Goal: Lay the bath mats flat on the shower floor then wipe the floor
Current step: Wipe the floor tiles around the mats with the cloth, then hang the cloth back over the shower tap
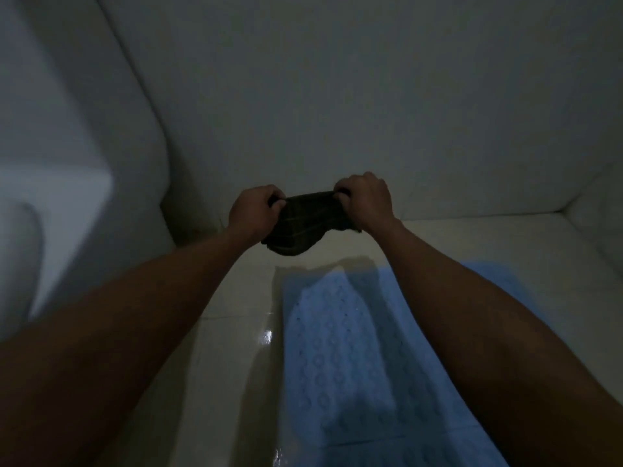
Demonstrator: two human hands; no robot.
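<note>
A blue patterned bath mat [340, 348] lies flat on the pale, wet tiled shower floor [222, 348], partly hidden by my right forearm. Above the mat's far end I hold a dark checked cloth [303, 224] stretched between both hands. My left hand [254, 210] grips its left end and my right hand [365, 198] grips its right end. The cloth's lower part hangs bunched, clear of the floor.
A white wall [337, 96] rises just beyond my hands. A white rounded fixture [67, 163] fills the left side. A low white ledge [593, 214] borders the floor at the right. Light glints off water on the tiles left of the mat.
</note>
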